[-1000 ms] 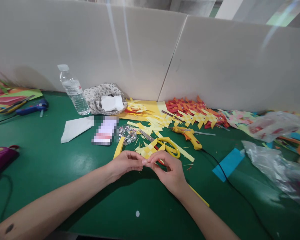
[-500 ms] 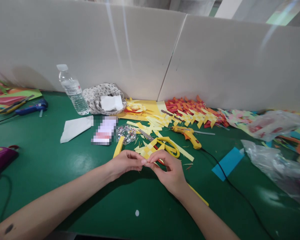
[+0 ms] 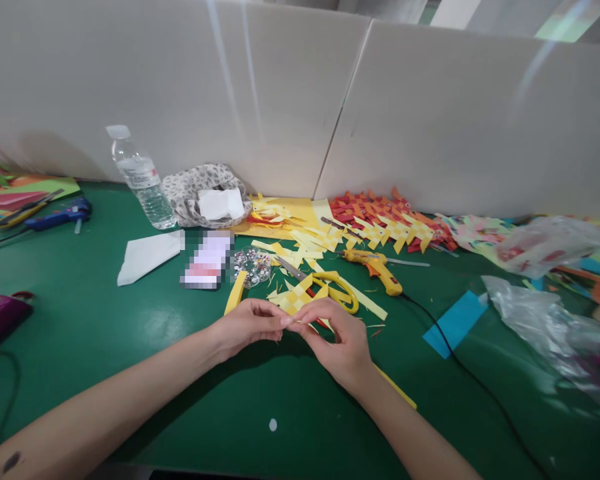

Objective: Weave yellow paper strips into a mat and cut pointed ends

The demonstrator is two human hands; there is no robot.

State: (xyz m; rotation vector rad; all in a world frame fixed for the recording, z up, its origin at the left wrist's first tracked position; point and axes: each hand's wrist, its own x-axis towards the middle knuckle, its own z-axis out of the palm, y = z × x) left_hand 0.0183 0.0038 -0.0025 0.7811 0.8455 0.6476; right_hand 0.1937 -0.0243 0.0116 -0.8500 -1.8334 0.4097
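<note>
My left hand (image 3: 253, 325) and my right hand (image 3: 337, 337) meet fingertip to fingertip above the green table. Both are closed in a pinch, and whatever sits between the fingertips is too small or hidden to name. Just behind them lies a woven yellow paper piece (image 3: 300, 297), partly covered by my fingers. Scissors (image 3: 347, 293) with yellow and red handles rest against it. A round clear case of small beads or eyes (image 3: 253, 267) is beyond my left hand, near a yellow paper strip (image 3: 236, 293). Another yellow strip (image 3: 395, 387) passes beneath my right forearm.
A yellow glue gun (image 3: 375, 267) trails its black cord along the right. Blue paper (image 3: 455, 325) and a plastic bag (image 3: 540, 333) lie beyond it. At the back stand a water bottle (image 3: 145, 183), a spotted cloth pouch (image 3: 180, 193) and red woven paper pieces (image 3: 370, 207).
The view has shifted very slightly. My hands keep the same fingertip-to-fingertip pose, and nothing on the table has visibly moved.
</note>
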